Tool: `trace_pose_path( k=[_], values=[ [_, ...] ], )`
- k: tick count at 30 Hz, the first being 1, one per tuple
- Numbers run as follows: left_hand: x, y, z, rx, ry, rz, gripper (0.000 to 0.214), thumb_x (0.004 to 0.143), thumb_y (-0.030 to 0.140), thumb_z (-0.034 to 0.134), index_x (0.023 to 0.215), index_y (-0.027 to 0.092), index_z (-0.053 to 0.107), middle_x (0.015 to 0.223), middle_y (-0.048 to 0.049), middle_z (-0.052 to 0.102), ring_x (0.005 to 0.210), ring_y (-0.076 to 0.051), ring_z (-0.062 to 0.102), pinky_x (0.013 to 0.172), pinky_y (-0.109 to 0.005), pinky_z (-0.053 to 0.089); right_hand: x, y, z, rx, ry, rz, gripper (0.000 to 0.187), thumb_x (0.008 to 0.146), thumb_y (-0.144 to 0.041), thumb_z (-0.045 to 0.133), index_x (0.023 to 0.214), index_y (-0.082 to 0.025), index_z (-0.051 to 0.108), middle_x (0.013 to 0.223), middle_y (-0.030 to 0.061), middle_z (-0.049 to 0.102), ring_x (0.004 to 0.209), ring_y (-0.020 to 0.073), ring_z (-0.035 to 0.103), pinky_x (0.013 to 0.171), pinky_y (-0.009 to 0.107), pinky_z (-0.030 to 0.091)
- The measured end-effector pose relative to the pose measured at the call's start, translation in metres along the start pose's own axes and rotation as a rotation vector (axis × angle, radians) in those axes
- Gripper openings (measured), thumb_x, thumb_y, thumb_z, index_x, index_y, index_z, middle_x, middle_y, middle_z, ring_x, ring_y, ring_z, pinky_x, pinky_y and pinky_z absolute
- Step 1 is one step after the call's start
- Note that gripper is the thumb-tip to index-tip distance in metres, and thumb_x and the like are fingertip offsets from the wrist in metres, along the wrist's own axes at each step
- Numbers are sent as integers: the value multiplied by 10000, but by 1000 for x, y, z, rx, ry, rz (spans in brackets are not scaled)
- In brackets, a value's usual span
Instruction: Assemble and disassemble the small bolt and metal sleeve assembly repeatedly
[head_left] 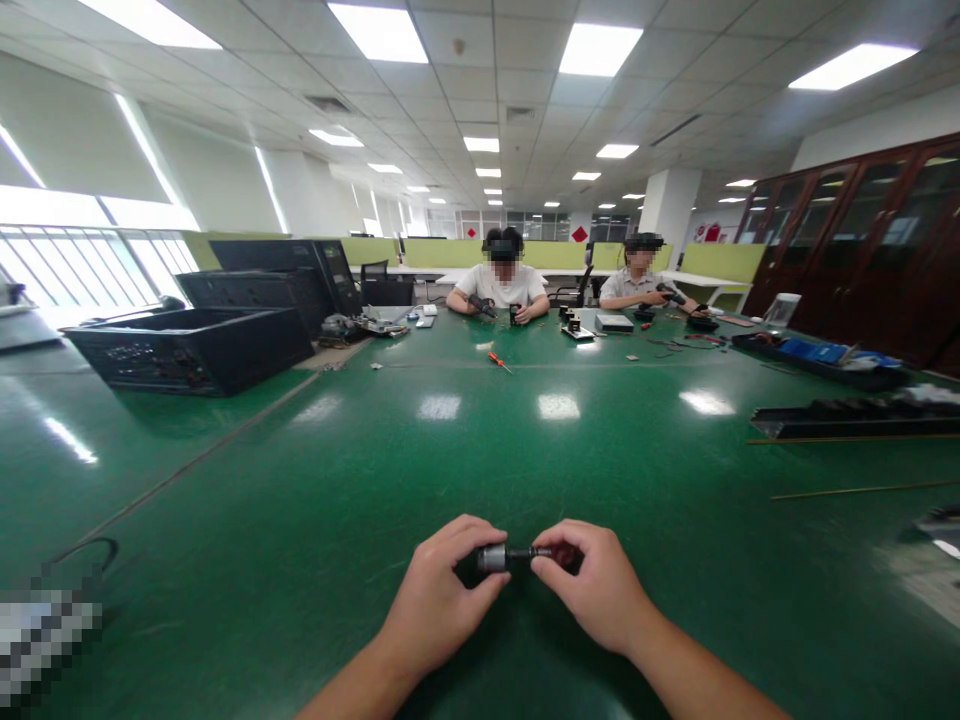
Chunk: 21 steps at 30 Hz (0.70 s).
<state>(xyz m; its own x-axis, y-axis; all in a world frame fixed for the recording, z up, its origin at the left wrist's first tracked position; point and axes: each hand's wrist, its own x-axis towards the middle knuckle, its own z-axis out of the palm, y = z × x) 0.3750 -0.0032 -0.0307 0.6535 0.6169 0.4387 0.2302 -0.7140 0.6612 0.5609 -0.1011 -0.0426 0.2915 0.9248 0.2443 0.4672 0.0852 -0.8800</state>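
Note:
My left hand (457,575) is closed around a short silver and black cylinder (493,558), which looks like a small motor. Thumb and fingers of my right hand (592,572) pinch a screwdriver with a dark red handle (564,556), partly hidden by the fingers. Its thin dark shaft (520,554) lies level between the hands and meets the right end of the cylinder. Whether the tip sits inside the cylinder I cannot tell. Both hands are low over the green table (450,460), close to its near side.
An orange-handled screwdriver (496,361) lies farther up the table. Black computer cases (187,345) stand at the left. Two people (501,285) work across the table with tools and parts. At the right are a black tray (817,362), a black channel (855,418) and a thin rod (862,491).

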Motion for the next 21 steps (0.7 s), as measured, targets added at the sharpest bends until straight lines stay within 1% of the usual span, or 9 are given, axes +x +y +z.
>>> trace_pose_path(
  k=[6,21],
  values=[
    [0,-2,0,10,6,3,319,743,83,716,1006,263,701,975,-11,690,904,-182,660,831,-301,522,0,1,1,-1,6,7,90,775,-210,677,826,-189,748,735,16,686,673,161,603,639,260,457],
    [2,-2,-3,28,17,-13,296,738,92,709,988,251,703,968,-20,692,900,-192,660,828,-314,525,3,3,1,3,28,18,100,784,-219,667,832,-186,747,730,18,676,670,162,602,640,263,456]
  ],
)
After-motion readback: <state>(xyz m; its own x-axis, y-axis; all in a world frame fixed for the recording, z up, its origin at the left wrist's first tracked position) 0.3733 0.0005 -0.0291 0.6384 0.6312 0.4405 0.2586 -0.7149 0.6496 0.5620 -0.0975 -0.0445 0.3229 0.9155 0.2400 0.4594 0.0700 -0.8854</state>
